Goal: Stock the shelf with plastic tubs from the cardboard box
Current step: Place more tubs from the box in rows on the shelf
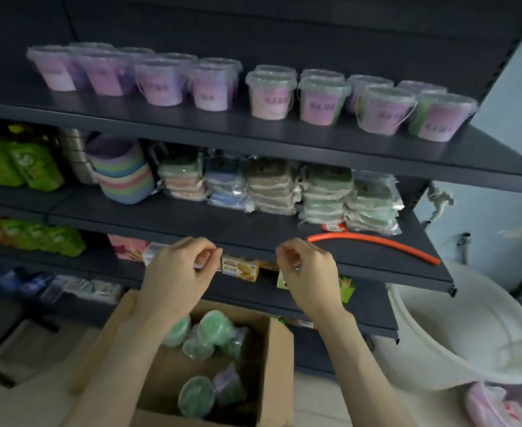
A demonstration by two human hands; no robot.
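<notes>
Several clear plastic tubs [272, 94] with purple labels stand in rows on the top dark shelf [284, 135]. An open cardboard box [279, 362] sits on the floor below me. It holds several tubs with green contents [215, 329], some lying on their sides. My left hand [176, 272] and my right hand [309, 272] hover above the box, level with the front edge of the second shelf. Both have fingers loosely curled toward the thumb and hold nothing.
The second shelf carries stacked pastel bowls [124, 174], bagged sponges [324, 192] and an orange tube [373, 241] near its front edge. Snack boxes [241, 268] fill the lower shelves. A large white basin [469, 331] stands on the floor at right.
</notes>
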